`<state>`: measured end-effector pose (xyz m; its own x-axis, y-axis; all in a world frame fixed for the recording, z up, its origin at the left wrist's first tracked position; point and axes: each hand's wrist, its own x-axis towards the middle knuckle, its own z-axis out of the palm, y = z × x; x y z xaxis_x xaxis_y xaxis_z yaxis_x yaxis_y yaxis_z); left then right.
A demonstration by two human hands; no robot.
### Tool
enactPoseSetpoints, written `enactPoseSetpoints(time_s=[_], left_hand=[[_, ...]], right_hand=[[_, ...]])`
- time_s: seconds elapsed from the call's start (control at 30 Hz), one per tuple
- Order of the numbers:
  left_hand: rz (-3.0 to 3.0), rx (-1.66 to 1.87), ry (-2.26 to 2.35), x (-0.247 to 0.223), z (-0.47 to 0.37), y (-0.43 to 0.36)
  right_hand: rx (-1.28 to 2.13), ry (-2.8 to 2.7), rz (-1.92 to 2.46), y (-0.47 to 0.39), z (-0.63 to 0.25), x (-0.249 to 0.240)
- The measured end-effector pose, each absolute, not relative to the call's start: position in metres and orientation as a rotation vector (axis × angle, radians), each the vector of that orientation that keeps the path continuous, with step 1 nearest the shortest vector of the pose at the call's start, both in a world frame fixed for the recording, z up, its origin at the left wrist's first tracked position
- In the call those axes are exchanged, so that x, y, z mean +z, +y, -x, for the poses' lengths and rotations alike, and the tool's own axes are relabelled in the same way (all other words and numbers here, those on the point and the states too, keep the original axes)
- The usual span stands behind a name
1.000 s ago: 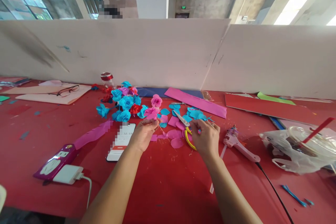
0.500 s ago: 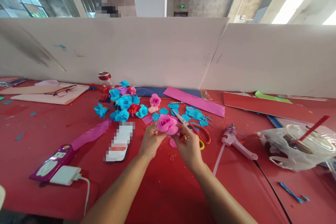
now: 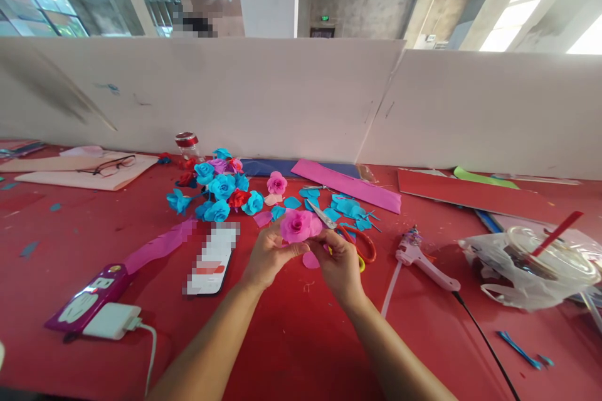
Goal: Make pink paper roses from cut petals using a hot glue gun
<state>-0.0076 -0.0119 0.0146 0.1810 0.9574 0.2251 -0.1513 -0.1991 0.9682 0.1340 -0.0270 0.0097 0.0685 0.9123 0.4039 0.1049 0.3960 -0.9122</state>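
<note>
- Flower (image 3: 299, 225), pink and seemingly of paper, is raised between your left hand (image 3: 270, 258) and right hand (image 3: 340, 263), above the middle of the table (image 3: 291, 344).
- Your left hand pinches it from below and the side, thumb against fingers; your right thumb and fingertips close on its lower right edge. What lies under the bloom is hidden, so I cannot tell whether you have a stem.
- Squeezing too firmly would probably crease the thin outer layers, and if your hands pull against each other, something could tear or come loose.
- The scissors (image 3: 327, 218) lie just beyond your right hand, which partly covers them in this view; a careless sweep could nudge them or catch a knuckle on the blades.
- Should the glue gun (image 3: 426, 264) on your right be hot, which cannot be judged here, swinging outward might burn you; snagging its cable (image 3: 465, 307) could drag it.
- Blue petals (image 3: 350, 205) and a loose pink petal (image 3: 310, 260) look light enough for a quick movement to scatter them.
- The phone (image 3: 211, 263) near your left arm could get knocked if your elbow strays.
</note>
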Motion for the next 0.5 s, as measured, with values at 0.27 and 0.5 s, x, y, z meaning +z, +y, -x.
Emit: enactPoseSetpoints(time_s=[0.27,0.5], left_hand=[[-1.581,1.287,0.838,0.028,0.011,-0.016],[-1.555,1.264,0.782,0.028,0.012,-0.017]], right_hand=[[0.885,-1.443,0.865,-0.03,-0.134,0.005],[1.193,-1.347,0.736,-0.03,-0.137,0.013]])
